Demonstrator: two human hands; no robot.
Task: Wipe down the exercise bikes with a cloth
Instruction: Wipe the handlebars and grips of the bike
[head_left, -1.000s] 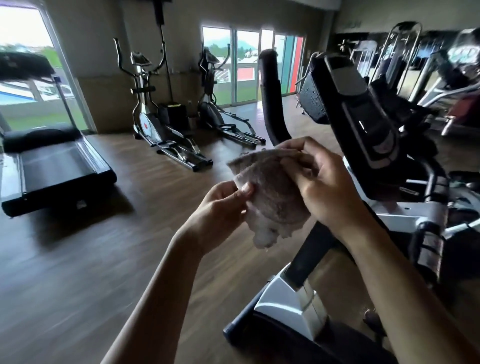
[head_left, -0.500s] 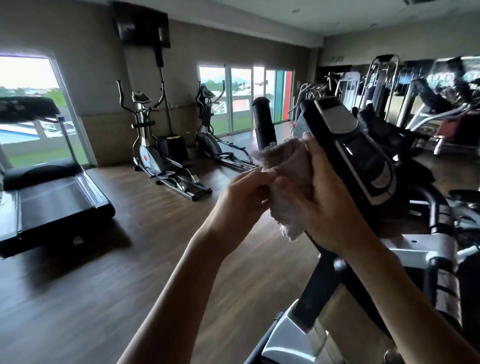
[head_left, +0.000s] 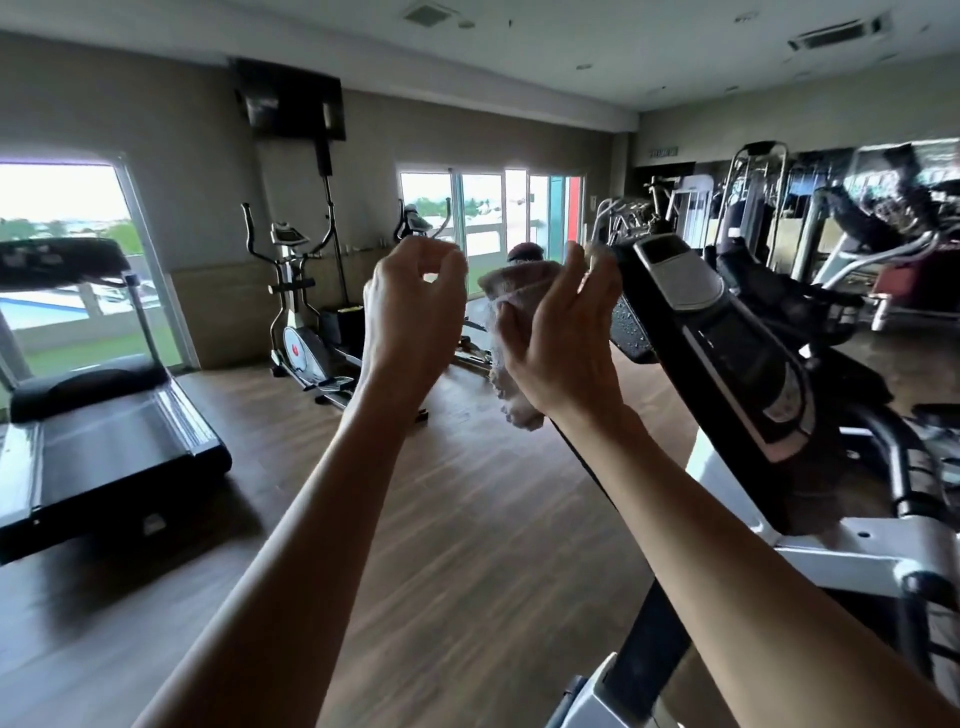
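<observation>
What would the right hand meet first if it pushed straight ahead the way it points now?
Probably the bike console: the right hand, holding the cloth, is at its left edge. Depth is unclear, so it may already touch.

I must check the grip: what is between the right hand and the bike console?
In the head view, the cloth lies between the right hand and the console, at its left edge.

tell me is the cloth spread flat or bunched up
Bunched up. The cloth sits wadded in the right hand, its end hanging below the palm, beside the bike console.
</observation>
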